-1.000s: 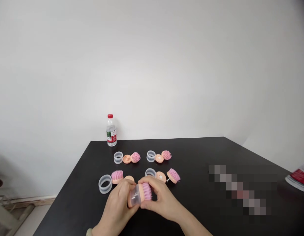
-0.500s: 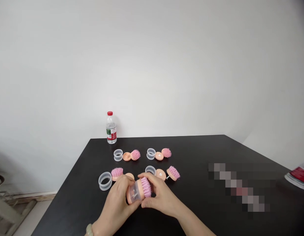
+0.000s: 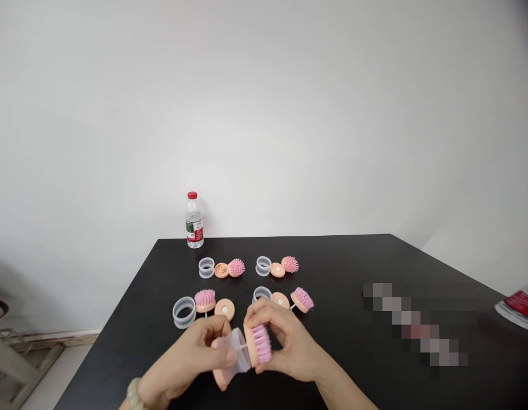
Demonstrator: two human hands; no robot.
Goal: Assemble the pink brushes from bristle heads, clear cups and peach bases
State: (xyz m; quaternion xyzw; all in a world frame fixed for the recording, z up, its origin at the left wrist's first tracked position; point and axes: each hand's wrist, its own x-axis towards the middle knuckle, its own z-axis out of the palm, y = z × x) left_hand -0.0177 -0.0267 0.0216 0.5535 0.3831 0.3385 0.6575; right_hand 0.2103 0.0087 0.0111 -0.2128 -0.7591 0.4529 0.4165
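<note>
My left hand (image 3: 199,353) is closed around a clear ring (image 3: 241,352) with a peach base on its lower left side. In my right hand (image 3: 289,344) is a pink bristle brush head (image 3: 260,345) with a peach rim, pinched between thumb and fingers. A gap separates the brush head from the clear ring, and a thin pale stem shows between them. Just beyond my hands lie a clear ring (image 3: 184,312), a brush head (image 3: 205,300) and a peach disc (image 3: 224,309). Another brush head (image 3: 302,300) and peach disc (image 3: 281,300) lie past my right hand.
Two more sets of ring, disc and brush head, with one brush head (image 3: 236,267) and another (image 3: 290,264), lie farther back on the black table (image 3: 332,262). A red-capped bottle (image 3: 195,228) stands by the wall. A blurred strip (image 3: 417,324) is at right.
The brush head has come apart from the clear ring, baring the stem. My left hand has moved left and down, uncovering the near peach disc; my right hand has shifted slightly right.
</note>
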